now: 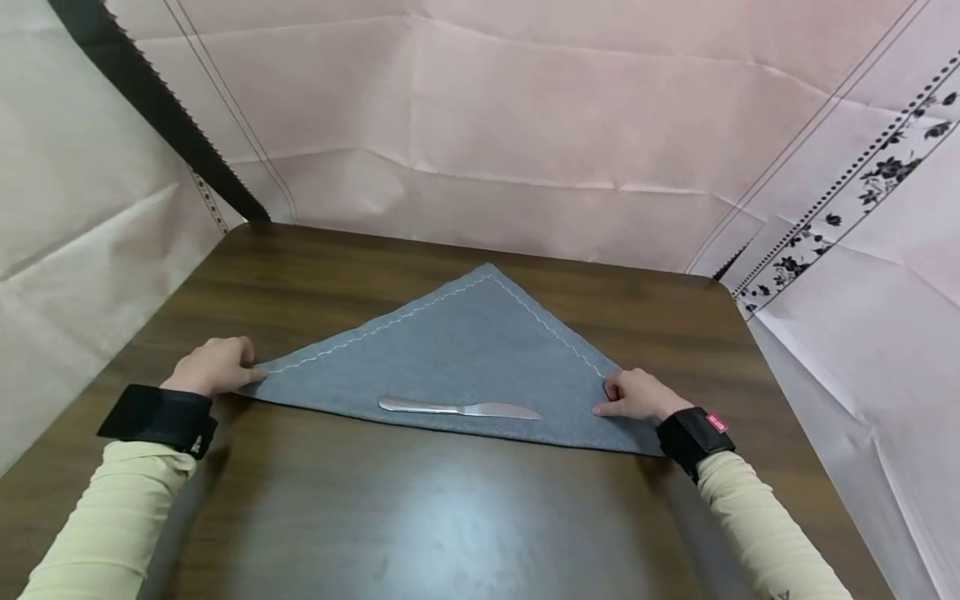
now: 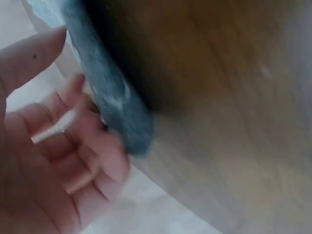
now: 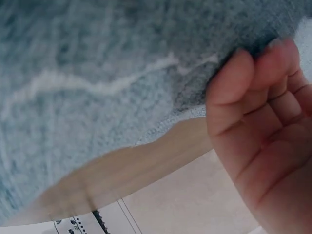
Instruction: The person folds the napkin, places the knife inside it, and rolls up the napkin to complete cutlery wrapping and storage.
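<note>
A blue-grey cloth napkin (image 1: 450, 350) lies folded as a triangle on the table, its point facing the far side. White wavy stitching runs along its two upper edges. Near the long front edge, a silver table knife (image 1: 459, 407) rests on top, blade to the right. My left hand (image 1: 213, 367) pinches the napkin's left corner; in the left wrist view its thumb (image 2: 36, 56) touches the cloth edge and the other fingers curl by the corner. At the right side, my right hand (image 1: 637, 394) pinches the cloth, with fingertips (image 3: 234, 73) against the fabric in the right wrist view.
The brown wooden table (image 1: 450, 508) has rounded far corners and reflects light at the front. Creased pale sheeting (image 1: 525, 117) with black printed borders surrounds it at the back and sides. Both wrists wear black bands (image 1: 157, 419).
</note>
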{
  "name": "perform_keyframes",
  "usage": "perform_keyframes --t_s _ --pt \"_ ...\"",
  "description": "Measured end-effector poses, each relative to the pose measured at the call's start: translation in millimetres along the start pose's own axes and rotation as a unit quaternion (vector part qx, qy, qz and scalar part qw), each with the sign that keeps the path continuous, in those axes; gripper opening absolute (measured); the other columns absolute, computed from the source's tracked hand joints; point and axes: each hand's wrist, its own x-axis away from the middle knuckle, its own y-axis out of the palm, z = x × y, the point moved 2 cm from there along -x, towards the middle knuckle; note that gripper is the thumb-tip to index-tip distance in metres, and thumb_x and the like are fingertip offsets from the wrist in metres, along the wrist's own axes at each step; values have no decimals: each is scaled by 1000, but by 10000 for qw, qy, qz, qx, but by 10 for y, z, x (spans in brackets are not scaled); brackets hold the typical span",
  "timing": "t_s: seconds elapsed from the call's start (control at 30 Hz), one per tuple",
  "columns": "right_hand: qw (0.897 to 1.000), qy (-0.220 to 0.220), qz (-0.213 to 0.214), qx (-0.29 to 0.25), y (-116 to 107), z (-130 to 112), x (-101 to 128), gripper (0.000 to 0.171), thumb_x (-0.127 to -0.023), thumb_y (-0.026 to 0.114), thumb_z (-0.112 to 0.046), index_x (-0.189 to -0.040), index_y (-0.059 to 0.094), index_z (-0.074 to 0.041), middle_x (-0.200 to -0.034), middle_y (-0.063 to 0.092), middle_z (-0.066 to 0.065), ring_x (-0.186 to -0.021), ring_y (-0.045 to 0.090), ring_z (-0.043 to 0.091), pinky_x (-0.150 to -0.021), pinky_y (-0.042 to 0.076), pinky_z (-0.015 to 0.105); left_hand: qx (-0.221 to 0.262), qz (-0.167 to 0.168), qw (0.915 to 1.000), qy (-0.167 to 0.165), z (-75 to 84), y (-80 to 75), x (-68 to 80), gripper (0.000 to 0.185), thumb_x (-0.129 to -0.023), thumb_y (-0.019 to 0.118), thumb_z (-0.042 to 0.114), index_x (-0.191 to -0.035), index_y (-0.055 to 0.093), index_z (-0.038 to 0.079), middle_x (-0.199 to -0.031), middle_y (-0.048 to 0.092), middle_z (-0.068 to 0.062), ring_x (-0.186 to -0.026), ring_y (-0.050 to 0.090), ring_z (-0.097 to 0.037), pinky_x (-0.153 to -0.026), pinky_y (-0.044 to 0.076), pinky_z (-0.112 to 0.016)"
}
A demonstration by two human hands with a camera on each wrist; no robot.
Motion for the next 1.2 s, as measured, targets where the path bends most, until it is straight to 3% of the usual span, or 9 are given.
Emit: perform_keyframes --t_s 0.07,0.23,0.37,0.57,0.8,0.87,0.97,1.03,1.2 --pt "10000 77 -19 -59 41 12 51 36 -77 72 -27 -63 43 -11 -58 32 -6 -52 33 9 -51 26 24 -80 14 9998 -179 -30 8 27 39 -79 66 32 -89 56 -4 -81 53 -19 -70 50 -30 -55 39 -40" --pt "9999 -51 -29 126 61 -88 61 27 -77 71 -20 -65 49 -11 -59 36 -7 -54 35 8 -51 29 24 49 -347 9987 -364 -93 49 43 40 -79 63 41 -64 50 6 -64 42 -6 -60 43 -22 -51 32 -33" --pt "9968 -754 201 166 98 -453 -141 7 -80 67 -10 -79 61 -8 -65 50 -7 -58 41 6 -53 36 24 151 -344 9986 -365 -149 54 37 43 -80 62 41 -55 41 13 -57 32 3 -54 36 -16 -49 26 -29" --pt "9850 -1695 279 139 313 -1045 -447 18 -83 66 -14 -98 64 -5 -83 59 -1 -73 51 11 -65 43 28 261 -183 9993 -193 -179 66 44 44 -82 62 33 -54 34 14 -54 25 5 -48 30 -12 -49 24 -27" --pt "9832 -1597 584 657 491 -1254 -556 12 -79 70 -14 -88 63 -12 -82 53 -4 -73 51 10 -64 44 29 734 -300 9959 -435 -203 71 110 40 -83 62 35 -60 45 7 -54 36 2 -48 41 -15 -49 34 -28" --pt "9825 -1639 632 618 515 -1264 -567 11 -79 71 -13 -85 61 -12 -80 51 -4 -71 49 9 -62 43 28 824 -320 9947 -526 -228 64 135 44 -83 62 37 -54 42 11 -50 33 4 -44 40 -13 -46 35 -28" --pt "9822 -1686 632 539 519 -1275 -568 11 -79 71 -12 -84 60 -11 -80 51 -3 -70 49 9 -62 42 27 956 46 9948 -335 -222 34 151 42 -82 64 32 -54 41 12 -49 34 4 -44 39 -13 -46 33 -28" --pt "9831 -1651 604 500 507 -1293 -574 11 -79 70 -12 -84 61 -11 -80 52 -2 -70 49 10 -61 42 27 990 537 9936 -15 -170 7 149 37 -80 66 25 -57 42 10 -51 37 3 -46 40 -14 -49 33 -29" --pt "9842 -1580 673 429 445 -1491 -707 11 -80 69 -14 -88 64 -9 -79 56 -3 -69 54 10 -62 44 27 911 1537 9814 702 97 -56 172 18 -74 69 7 -76 52 1 -69 55 -8 -63 51 -24 -59 39 -37"
